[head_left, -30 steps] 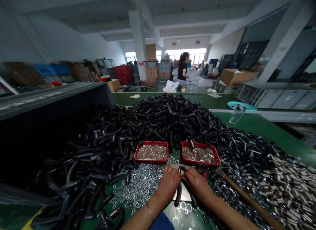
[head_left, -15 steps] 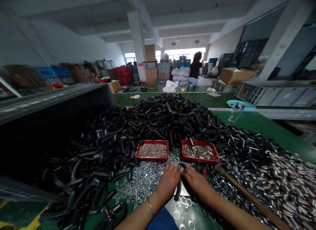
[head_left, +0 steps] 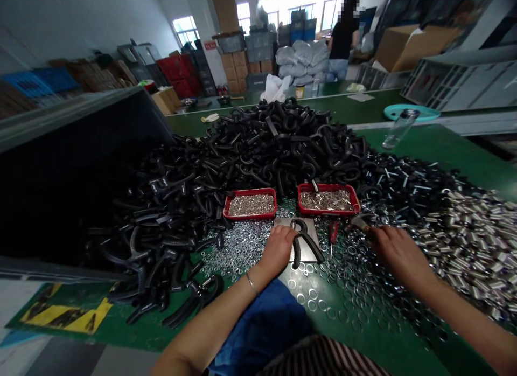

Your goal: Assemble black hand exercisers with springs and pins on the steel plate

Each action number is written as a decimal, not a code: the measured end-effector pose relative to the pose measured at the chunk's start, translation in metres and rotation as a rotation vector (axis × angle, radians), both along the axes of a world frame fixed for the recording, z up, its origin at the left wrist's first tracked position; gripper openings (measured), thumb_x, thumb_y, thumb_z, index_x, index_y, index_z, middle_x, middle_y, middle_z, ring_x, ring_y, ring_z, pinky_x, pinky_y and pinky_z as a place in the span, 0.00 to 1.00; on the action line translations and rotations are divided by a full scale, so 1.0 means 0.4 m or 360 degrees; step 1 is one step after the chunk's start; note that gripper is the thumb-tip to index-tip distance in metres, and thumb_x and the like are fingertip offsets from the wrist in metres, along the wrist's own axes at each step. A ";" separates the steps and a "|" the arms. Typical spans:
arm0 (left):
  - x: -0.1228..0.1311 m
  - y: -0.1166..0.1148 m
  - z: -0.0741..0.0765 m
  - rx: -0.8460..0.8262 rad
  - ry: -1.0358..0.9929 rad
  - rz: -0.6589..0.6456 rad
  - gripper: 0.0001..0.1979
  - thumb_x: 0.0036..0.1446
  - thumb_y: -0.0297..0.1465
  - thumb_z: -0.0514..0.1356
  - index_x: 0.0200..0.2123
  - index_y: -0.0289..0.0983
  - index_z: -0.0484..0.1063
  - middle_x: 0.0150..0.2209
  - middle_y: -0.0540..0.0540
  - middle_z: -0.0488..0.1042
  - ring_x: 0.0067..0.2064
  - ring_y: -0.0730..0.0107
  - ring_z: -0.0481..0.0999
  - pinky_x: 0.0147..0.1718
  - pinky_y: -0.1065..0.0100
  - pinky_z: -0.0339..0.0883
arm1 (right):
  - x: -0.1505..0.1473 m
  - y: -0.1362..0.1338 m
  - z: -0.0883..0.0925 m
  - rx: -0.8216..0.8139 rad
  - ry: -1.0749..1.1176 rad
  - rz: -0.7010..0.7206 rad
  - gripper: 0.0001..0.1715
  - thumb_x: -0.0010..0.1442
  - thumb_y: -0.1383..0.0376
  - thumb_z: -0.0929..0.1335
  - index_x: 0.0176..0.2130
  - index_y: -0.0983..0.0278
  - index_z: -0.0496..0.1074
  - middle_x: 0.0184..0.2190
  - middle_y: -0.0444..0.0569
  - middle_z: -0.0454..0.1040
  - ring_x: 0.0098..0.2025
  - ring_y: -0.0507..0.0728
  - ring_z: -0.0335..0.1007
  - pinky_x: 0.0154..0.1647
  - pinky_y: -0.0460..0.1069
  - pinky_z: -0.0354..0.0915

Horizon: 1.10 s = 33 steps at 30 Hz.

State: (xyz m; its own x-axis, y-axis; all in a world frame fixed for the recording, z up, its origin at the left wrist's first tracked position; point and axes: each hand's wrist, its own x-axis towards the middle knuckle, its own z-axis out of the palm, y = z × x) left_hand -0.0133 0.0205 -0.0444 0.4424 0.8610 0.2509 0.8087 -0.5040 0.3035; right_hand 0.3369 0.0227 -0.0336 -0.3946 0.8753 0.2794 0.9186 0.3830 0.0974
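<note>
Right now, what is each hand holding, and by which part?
Right hand seems to grip the hammer by its handle, just behind the head. Left hand touches the black plier-shaped part near its pivot; whether it grips cannot be told.

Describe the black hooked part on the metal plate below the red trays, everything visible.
The black hooked part looks like matte plastic or rubber: a closed loop at the far end and two legs splaying toward the person. It lies flat on a small grey metal plate, amid loose washers. The left hand rests against its left leg; the right hand is clear of it, off to the right.
</note>
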 end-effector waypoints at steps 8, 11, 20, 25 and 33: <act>-0.030 0.019 0.011 -0.0141 -0.0246 0.0009 0.12 0.63 0.23 0.54 0.49 0.35 0.70 0.47 0.41 0.72 0.51 0.59 0.68 0.55 0.57 0.63 | 0.082 0.036 -0.005 -0.0147 0.0142 0.0004 0.26 0.68 0.48 0.57 0.34 0.63 0.69 0.30 0.59 0.70 0.33 0.61 0.66 0.33 0.54 0.60; -0.057 0.032 0.016 -0.0270 -0.0321 -0.0274 0.11 0.63 0.25 0.56 0.48 0.37 0.70 0.46 0.43 0.73 0.51 0.61 0.69 0.56 0.58 0.63 | 0.071 0.019 0.045 -0.0170 0.0274 -0.0076 0.21 0.67 0.49 0.60 0.40 0.63 0.68 0.36 0.65 0.71 0.37 0.64 0.69 0.32 0.54 0.60; -0.067 0.038 0.006 -0.0288 -0.0277 -0.0128 0.10 0.62 0.29 0.60 0.47 0.37 0.70 0.45 0.43 0.73 0.51 0.58 0.69 0.54 0.55 0.62 | -0.199 -0.062 0.162 -0.0985 0.0683 0.0131 0.16 0.71 0.52 0.56 0.43 0.60 0.62 0.30 0.50 0.75 0.30 0.59 0.74 0.30 0.50 0.63; -0.062 0.039 0.010 -0.0315 -0.0187 -0.0061 0.11 0.61 0.29 0.61 0.47 0.37 0.71 0.46 0.42 0.73 0.52 0.56 0.69 0.54 0.53 0.61 | -0.310 -0.033 0.143 -0.0951 0.0518 0.0126 0.16 0.71 0.56 0.56 0.46 0.62 0.64 0.35 0.56 0.78 0.33 0.62 0.76 0.32 0.50 0.64; -0.126 0.104 0.082 -0.0149 -0.0136 0.0059 0.11 0.65 0.31 0.56 0.49 0.38 0.72 0.48 0.42 0.75 0.52 0.58 0.71 0.54 0.57 0.63 | -0.306 0.005 0.123 -0.1042 0.0720 0.0124 0.20 0.71 0.51 0.55 0.42 0.62 0.65 0.32 0.53 0.76 0.33 0.60 0.74 0.34 0.50 0.63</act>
State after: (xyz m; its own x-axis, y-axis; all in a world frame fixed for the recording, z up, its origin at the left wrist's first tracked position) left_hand -0.0637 0.0619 -0.0115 0.3905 0.8977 0.2039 0.7953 -0.4405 0.4165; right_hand 0.2144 0.0247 0.0155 -0.4325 0.8916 -0.1340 0.7835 0.2980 -0.5453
